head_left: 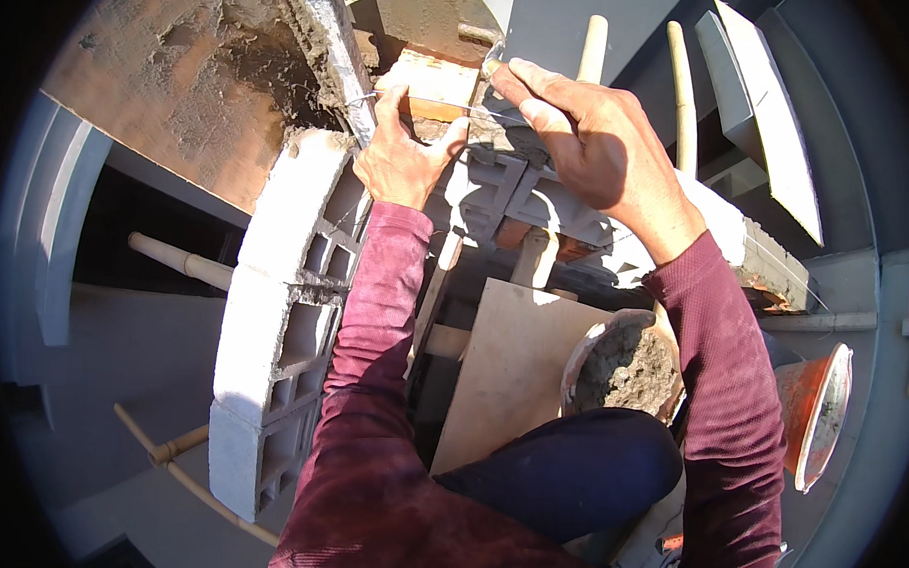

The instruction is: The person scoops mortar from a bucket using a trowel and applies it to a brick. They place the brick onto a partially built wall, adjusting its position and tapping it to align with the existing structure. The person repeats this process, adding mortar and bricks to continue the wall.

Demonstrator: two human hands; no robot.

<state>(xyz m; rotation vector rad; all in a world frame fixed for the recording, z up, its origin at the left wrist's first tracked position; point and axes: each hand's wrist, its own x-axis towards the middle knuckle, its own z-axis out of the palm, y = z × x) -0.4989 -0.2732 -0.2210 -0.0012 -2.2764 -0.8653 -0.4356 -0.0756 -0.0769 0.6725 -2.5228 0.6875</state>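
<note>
My left hand (404,162) grips the near side of a pale orange brick (432,71), thumb and forefinger spread across it beside a thin taut line (496,112). My right hand (599,149), just to the right, is closed round the handle of a metal trowel (419,14), whose blade lies beyond the brick with wet mortar on it. The brick sits at the top end of mortared blockwork (488,190), next to an upright, mortar-smeared metal bar (328,49).
Pale hollow blocks (247,357) stand along my left, below a mortar-stained board (156,98). A plywood sheet (502,366), mortar bucket (627,370) and orange bucket (805,416) are near my knee. Bamboo poles (681,102) stick out around the work; white panels (756,109) stand at upper right.
</note>
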